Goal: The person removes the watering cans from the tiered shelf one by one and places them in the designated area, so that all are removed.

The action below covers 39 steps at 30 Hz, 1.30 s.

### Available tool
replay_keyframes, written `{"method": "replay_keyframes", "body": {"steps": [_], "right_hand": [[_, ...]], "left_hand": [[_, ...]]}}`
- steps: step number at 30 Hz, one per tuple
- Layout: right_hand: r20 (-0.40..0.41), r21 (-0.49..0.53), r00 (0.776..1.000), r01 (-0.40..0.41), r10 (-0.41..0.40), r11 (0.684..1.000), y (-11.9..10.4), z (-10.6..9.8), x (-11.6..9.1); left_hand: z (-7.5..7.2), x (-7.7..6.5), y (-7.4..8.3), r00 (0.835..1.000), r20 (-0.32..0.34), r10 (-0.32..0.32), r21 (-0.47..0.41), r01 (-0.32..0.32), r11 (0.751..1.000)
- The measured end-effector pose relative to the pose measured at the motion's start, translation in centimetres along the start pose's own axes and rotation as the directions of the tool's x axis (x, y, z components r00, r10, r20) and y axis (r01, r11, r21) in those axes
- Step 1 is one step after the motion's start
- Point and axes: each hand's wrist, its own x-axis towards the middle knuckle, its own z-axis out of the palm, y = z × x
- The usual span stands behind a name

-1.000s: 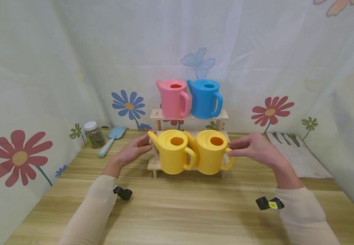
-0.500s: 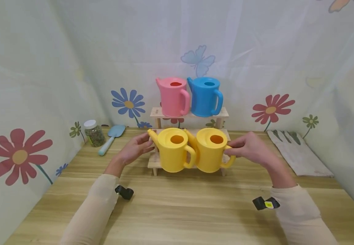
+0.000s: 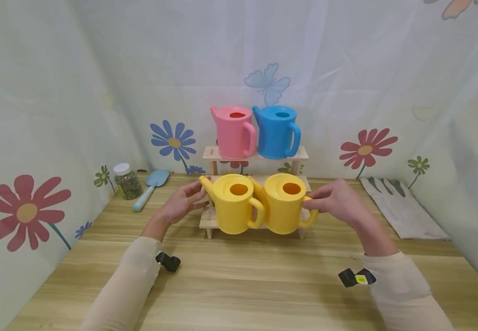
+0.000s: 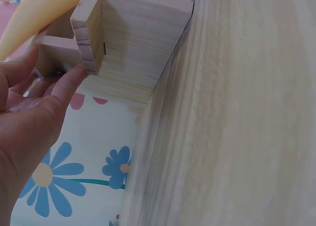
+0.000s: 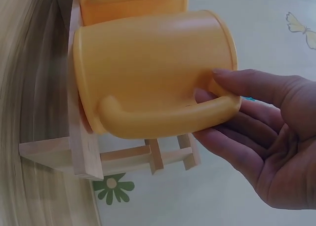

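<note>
shelf (image 3: 208, 220) — half-hidden by yellow cans (image 3: 233, 214)

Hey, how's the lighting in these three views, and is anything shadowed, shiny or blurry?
Head: soft light, pale sheen on the backdrop, a faint shadow on the table beside the right sleeve. Left wrist: dim and hazy, the table's grain smeared. Right wrist: a muted highlight on the held yellow can, the table darker at left.

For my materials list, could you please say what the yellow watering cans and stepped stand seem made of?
Yellow watering cans: probably plastic, smooth, softly shiny; even colour, rounded handles. Stepped stand: likely wood, apparently unvarnished; visible grain.
</note>
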Motion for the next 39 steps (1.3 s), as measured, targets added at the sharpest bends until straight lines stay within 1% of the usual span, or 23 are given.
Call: {"method": "replay_keyframes", "body": {"steps": [3,6,8,10,13,16,19,25,30,33,36,39], "right_hand": [[-0.027,0.006,1.000,-0.011,0.011,1.000,-0.2,-0.3,-0.3],[-0.081,0.005,0.997,-0.005,0.005,1.000,-0.5,-0.8,-0.8],[-0.124,0.004,0.992,-0.007,0.007,1.000,-0.8,-1.4,-1.2],[-0.171,0.005,0.985,0.010,-0.009,1.000,-1.0,-1.9,-1.7],[-0.210,0.027,0.978,0.014,-0.008,1.000,-1.1,-2.6,-2.2],[-0.233,0.044,0.972,0.019,-0.008,0.999,-1.1,-3.1,-2.6],[-0.235,0.056,0.972,0.014,-0.001,0.998,-1.2,-3.5,-2.8],[-0.258,0.081,0.966,0.031,-0.009,0.996,-1.3,-4.3,-3.5],[-0.296,0.094,0.955,0.050,-0.020,0.994,-1.2,-4.9,-3.9],[-0.313,0.122,0.950,0.053,-0.012,0.991,-0.8,-5.5,-4.2],[-0.340,0.145,0.940,0.046,0.006,0.988,-0.3,-6.1,-4.4],[-0.382,0.166,0.924,0.041,0.026,0.985,0.2,-6.8,-4.6]], "left_hand": [[0.0,0.0,-0.1,1.000,0.003,0.007,0.000,-0.007,1.000],[0.1,-0.1,0.0,1.000,0.001,0.006,-0.005,-0.006,1.000],[0.1,0.0,0.0,1.000,0.002,0.007,-0.003,-0.007,1.000],[0.1,0.0,0.1,1.000,-0.003,0.006,0.004,-0.006,1.000],[0.0,0.1,0.2,1.000,-0.011,0.015,0.032,-0.015,0.999],[0.1,0.1,0.3,0.999,-0.027,0.027,0.077,-0.025,0.997],[0.1,0.1,0.3,0.998,-0.049,0.032,0.109,-0.027,0.994],[0.4,0.1,0.2,0.996,-0.077,0.041,0.077,-0.035,0.996],[0.4,0.2,0.1,0.996,-0.075,0.058,0.059,-0.054,0.997],[0.3,0.2,0.0,0.995,-0.075,0.070,0.073,-0.064,0.995],[0.3,0.3,-0.1,0.994,-0.074,0.077,0.091,-0.070,0.993],[0.3,0.3,-0.2,0.994,-0.071,0.080,0.101,-0.073,0.992]]}}
